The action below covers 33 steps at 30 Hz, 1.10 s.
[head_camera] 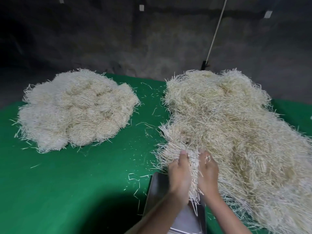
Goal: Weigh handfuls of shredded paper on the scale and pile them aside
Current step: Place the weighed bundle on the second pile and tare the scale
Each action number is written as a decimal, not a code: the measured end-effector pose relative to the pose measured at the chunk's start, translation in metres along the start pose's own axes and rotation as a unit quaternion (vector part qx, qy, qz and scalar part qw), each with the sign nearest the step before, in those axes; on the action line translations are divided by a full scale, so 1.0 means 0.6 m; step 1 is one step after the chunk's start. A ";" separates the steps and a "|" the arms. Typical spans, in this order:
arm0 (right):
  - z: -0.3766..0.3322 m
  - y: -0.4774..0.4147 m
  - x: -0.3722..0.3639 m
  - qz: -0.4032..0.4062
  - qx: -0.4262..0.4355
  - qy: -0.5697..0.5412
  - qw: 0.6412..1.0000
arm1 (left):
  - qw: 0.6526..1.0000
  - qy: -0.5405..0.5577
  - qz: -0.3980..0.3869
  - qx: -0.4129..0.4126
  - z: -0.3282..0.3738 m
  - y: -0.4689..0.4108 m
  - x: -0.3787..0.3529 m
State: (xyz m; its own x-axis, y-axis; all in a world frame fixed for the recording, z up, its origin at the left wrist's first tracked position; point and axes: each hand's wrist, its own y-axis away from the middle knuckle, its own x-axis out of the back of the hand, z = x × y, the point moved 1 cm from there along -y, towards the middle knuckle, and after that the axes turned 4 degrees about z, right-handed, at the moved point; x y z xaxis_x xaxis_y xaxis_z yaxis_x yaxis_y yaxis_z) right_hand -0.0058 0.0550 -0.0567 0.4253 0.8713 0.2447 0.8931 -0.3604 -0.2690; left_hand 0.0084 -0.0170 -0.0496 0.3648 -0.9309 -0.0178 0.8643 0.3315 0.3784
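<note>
Shredded-paper handful | strands run near-to-far | gripped: left hand, right hand

We see a bare left hand and a bare right hand, a thumbnail showing on the left one, and behind their wrists the uncovered left forearm and right forearm, both slightly blurred.
</note>
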 end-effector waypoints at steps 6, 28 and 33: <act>-0.005 0.041 -0.048 -0.019 -0.035 -0.035 0.999 | 0.996 0.078 0.003 -0.045 0.015 -0.059 0.031; 0.009 -0.014 -0.128 0.023 -0.254 -0.132 0.958 | 0.983 0.067 -0.166 -0.025 -0.004 -0.099 0.108; 0.007 0.008 -0.164 -0.175 -0.230 -0.111 0.951 | 0.995 0.077 -0.017 -0.060 -0.010 -0.121 0.139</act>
State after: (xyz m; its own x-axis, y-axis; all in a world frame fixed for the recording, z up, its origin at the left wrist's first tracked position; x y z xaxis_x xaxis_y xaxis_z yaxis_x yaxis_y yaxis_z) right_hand -0.0442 -0.0313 -0.0858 0.0954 0.9951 0.0277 0.9654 -0.0992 0.2412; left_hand -0.0219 -0.1180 -0.0843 0.3751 -0.9104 -0.1743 0.9088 0.3241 0.2629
